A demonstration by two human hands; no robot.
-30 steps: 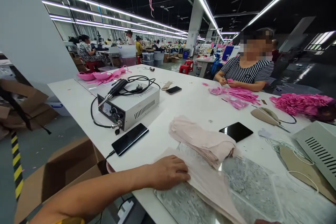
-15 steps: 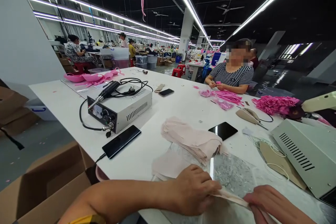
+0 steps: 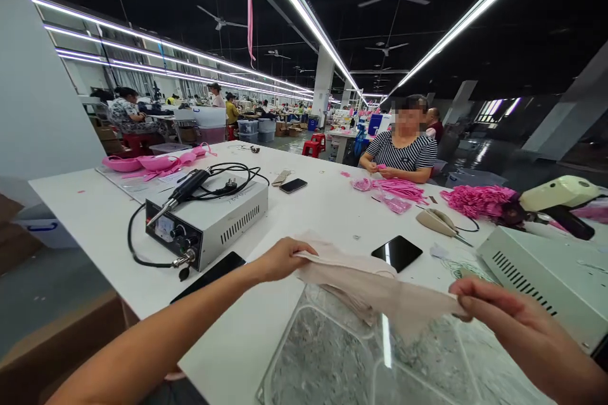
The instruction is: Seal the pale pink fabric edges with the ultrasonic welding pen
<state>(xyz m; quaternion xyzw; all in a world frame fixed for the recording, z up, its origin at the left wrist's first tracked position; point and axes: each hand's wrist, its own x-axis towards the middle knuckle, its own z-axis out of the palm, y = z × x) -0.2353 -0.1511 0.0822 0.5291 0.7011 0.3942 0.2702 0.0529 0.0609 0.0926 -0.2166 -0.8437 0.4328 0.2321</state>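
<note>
A pale pink fabric piece is stretched in the air between my two hands, just above the white table. My left hand pinches its left end, fingers closed. My right hand grips its right end. Under it lies a stack of similar pink pieces and a clear glass plate near the front edge.
A grey control box with a corded handpiece sits at left, a black phone before it. Another phone and a second grey box lie right. A person in a striped shirt handles pink pieces across the table.
My hands have lifted one pink piece off the table and pulled it taut between them. A second ago only my left hand rested flat on the fabric. The view has tilted upward.
</note>
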